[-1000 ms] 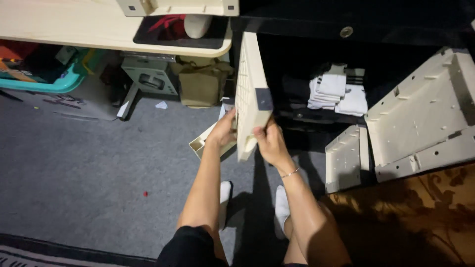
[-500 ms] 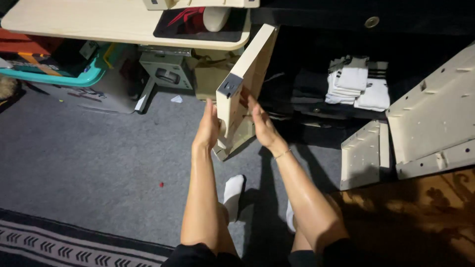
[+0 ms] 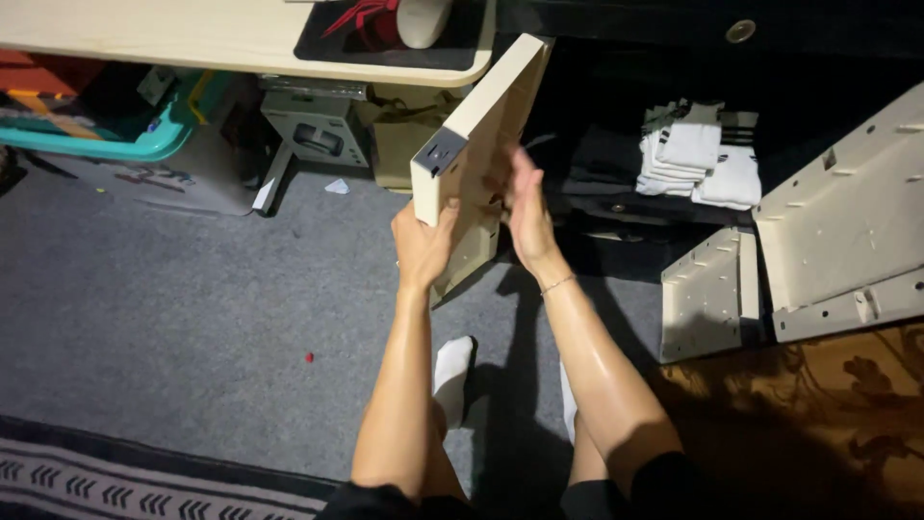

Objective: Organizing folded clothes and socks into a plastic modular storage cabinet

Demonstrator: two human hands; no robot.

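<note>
Two hands hold one cream plastic panel [image 3: 476,144] up in the air, above the grey carpet [image 3: 192,299]. The left hand [image 3: 423,246] has its grip wrapped around the low corner of the panel, with the fingers pressed tight on the edge. The right hand [image 3: 527,207] is flat and spread, and its palm pushes on the panel's right face. It pinches nothing. The panel is tilted, with its top end pointing up toward the wooden surface [image 3: 241,43]. A small dark square sits on the near corner of the panel.

To do this well, I think both hands should hold the panel snug so it does not twist. The flat right hand could slip, so curling its fingers around an edge would be safer. It also helps to keep the panel away from the surface edge, which is very near its top.

Below the arms are two feet in white socks [image 3: 452,371]. To the right, more cream panels [image 3: 712,294] lean by a dark cloth drawer with folded white clothes [image 3: 698,159]. A teal bin [image 3: 144,125] sits under the surface, far left.
</note>
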